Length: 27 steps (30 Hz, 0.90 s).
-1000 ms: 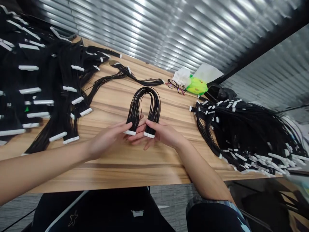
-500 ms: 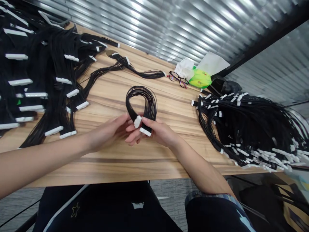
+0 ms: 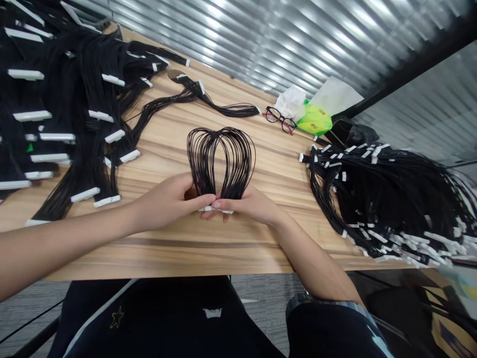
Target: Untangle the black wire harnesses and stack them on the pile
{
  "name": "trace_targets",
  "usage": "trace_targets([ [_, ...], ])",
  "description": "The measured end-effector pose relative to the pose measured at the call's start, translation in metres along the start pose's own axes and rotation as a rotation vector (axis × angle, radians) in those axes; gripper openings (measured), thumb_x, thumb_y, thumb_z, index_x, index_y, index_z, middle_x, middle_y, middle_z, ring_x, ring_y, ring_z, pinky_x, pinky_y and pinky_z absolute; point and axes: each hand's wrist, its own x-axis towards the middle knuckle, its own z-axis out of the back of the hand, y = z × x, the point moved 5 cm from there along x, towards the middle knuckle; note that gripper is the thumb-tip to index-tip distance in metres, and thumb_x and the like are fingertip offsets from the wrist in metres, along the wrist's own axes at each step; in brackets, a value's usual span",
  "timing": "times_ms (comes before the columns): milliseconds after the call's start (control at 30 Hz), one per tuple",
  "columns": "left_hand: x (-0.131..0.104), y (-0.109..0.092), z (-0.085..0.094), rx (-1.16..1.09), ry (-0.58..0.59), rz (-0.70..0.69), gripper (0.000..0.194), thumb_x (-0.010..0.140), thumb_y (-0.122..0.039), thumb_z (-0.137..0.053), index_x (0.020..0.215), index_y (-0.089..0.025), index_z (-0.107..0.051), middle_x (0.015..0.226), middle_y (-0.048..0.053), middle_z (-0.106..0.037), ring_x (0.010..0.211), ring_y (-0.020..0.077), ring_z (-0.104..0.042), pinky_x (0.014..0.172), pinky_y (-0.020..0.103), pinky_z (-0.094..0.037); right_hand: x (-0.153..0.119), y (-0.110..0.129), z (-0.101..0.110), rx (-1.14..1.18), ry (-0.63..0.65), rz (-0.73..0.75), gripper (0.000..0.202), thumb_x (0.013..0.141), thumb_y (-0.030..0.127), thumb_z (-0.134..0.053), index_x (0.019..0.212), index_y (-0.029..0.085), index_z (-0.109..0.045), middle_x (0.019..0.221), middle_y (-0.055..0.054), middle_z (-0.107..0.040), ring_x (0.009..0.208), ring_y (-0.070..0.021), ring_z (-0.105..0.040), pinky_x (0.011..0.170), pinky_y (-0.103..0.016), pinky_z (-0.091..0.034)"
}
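The wire loop (image 3: pixel 221 156) has fanned wider; both connectors (image 3: pixel 216 209) now meet.

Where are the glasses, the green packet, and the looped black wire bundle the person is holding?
glasses (image 3: pixel 280 120), head view, on the bridge between the lenses.
green packet (image 3: pixel 316 123), head view, on its top face.
looped black wire bundle (image 3: pixel 221 154), head view, on the fanned wires above the hands.

A wooden table (image 3: pixel 171 248) carries heaps of black cables (image 3: pixel 387 194), glasses (image 3: pixel 280 119), a green packet (image 3: pixel 315 123) and tissues (image 3: pixel 292 102).
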Motion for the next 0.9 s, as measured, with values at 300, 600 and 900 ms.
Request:
trace_targets([
  [300, -0.01, -0.004, -0.036, -0.478, 0.381, 0.16, 0.066, 0.096, -0.059, -0.058, 0.147, -0.017, -0.051, 0.048, -0.005, -0.053, 0.046, 0.0196, -0.058, 0.063, 0.034, -0.059, 0.004, -0.012, -0.038, 0.208, 0.17, -0.052, 0.04, 0.089, 0.059, -0.078, 0.093, 0.019, -0.076, 0.093, -0.008, -0.086, 0.08, -0.0169, -0.079, 0.063, -0.023, -0.053],
  [600, -0.009, -0.015, -0.014, -0.611, 0.071, 0.081, 0.037, 0.093, -0.044, -0.068, 0.123, -0.029, -0.052, 0.15, 0.008, -0.061, 0.066, 0.0152, -0.068, 0.046, 0.025, -0.057, 0.019, -0.024, -0.053, 0.28, -0.106, 0.172, 0.057, 0.085, 0.078, -0.069, 0.076, 0.022, -0.064, 0.07, -0.001, -0.068, 0.064, -0.0153, -0.06, 0.063, -0.031, -0.05],
  [900, -0.016, -0.008, -0.022, -0.632, 0.284, 0.043, 0.044, 0.098, -0.054, -0.071, 0.13, -0.032, -0.051, 0.158, 0.008, -0.053, 0.086, 0.0144, -0.07, 0.06, 0.019, -0.064, 0.016, -0.018, -0.059, 0.292, -0.147, 0.305, 0.054, 0.091, 0.067, -0.071, 0.066, 0.024, -0.049, 0.055, 0.006, -0.048, 0.049, -0.0106, -0.05, 0.051, -0.028, -0.041],
])
